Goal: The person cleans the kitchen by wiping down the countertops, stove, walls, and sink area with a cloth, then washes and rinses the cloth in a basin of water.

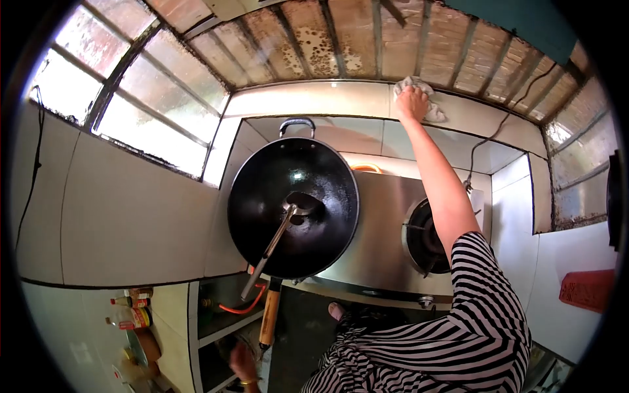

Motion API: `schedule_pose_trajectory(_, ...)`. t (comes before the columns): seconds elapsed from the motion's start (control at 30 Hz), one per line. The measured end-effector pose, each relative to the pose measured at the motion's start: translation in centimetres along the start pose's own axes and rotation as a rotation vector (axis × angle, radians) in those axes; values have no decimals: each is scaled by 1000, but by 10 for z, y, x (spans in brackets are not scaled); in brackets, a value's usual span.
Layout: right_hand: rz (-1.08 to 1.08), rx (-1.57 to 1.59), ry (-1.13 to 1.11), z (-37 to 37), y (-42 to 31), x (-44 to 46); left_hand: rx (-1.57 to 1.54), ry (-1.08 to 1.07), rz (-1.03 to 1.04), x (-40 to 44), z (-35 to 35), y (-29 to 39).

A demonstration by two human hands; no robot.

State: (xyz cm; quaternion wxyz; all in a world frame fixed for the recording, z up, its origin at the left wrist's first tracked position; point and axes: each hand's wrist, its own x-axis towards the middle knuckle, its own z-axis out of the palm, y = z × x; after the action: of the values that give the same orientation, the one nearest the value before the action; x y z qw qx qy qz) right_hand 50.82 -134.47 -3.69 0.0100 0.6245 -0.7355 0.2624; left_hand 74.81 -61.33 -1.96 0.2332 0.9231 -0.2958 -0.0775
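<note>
My right hand (412,105) is stretched far forward over the stove, its fingers closed on a greyish cloth (433,112). It presses the cloth against the white tiled ledge (314,99) below the barred window. My left hand (243,364) hangs low beside the shelf, with a bracelet at the wrist. Its fingers are dark and smeared, so their pose does not show. Closest to it is the wooden handle (269,314) of a large black wok (262,190). A metal spatula (278,236) rests in the wok, its handle sticking out over the near rim.
The wok sits on the left of a steel gas stove (377,223); a bare burner (422,229) is on the right. Several bottles (134,318) stand at lower left. An orange hose (246,309) crosses the shelf. A cord (488,139) hangs at right near a red holder (588,290).
</note>
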Motion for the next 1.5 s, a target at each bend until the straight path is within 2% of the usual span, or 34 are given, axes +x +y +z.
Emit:
schedule_pose_trajectory(0.03,-73,27,3,7,-16,-6,-43,159,127,20,-17,15)
schedule_pose_trajectory(0.07,-160,54,4,14,-31,-12,115,225,169,42,-43,37)
schedule_pose_trajectory(0.1,-216,99,-18,24,-49,-19,116,354,221,62,-58,31)
schedule_pose_trajectory(0.13,-270,145,-39,32,-69,-27,268,439,315,79,-79,82)
schedule_pose_trajectory(0.2,-352,235,-66,41,-108,-44,515,570,455,117,-114,104)
schedule_pose_trajectory(0.27,-387,280,-163,50,-142,-52,636,664,591,148,-142,133)
schedule_pose_trajectory(0.37,-617,354,-441,65,-187,-58,718,852,753,201,-171,155)
schedule_pose_trajectory(0.47,-802,504,-813,64,-219,-56,877,936,780,242,-194,161)
schedule_pose_trajectory(0.5,-833,527,-919,52,-226,-55,987,951,685,253,-198,158)
schedule_pose_trajectory(0.53,-898,393,-1021,38,-234,-51,1092,959,588,260,-200,155)
schedule_pose_trajectory(0.63,-992,213,-954,122,-265,-35,1123,1031,626,272,-198,147)
schedule_pose_trajectory(0.67,-898,239,-957,141,-277,-34,1127,1031,624,274,-195,151)
schedule_pose_trajectory(0.7,-807,264,-961,144,-286,-38,1097,1038,600,271,-190,158)
schedule_pose_trajectory(0.73,-813,266,-967,147,-293,-40,1068,1045,576,268,-185,164)
schedule_pose_trajectory(0.8,-857,323,-830,127,-306,-51,1088,1062,593,277,-183,167)
schedule_pose_trajectory(0.87,-860,147,-860,137,-326,-52,1156,1108,501,285,-181,163)
schedule_pose_trajectory(0.9,-819,157,-910,141,-334,-52,1161,1103,499,288,-180,162)
schedule_pose_trajectory(0.93,-779,166,-960,146,-343,-53,1146,1117,521,289,-180,161)
schedule_pose_trajectory(1.0,-788,263,-861,155,-355,-60,1142,1126,534,289,-179,161)
schedule_pose_trajectory(1.33,-768,278,-807,167,-420,-96,1210,1144,593,292,-179,162)
schedule_pose_trajectory(1.47,-766,293,-832,152,-419,-105,1202,1147,633,293,-179,161)
schedule_pose_trajectory(1.5,-782,332,-693,150,-417,-114,1196,1145,635,293,-179,161)
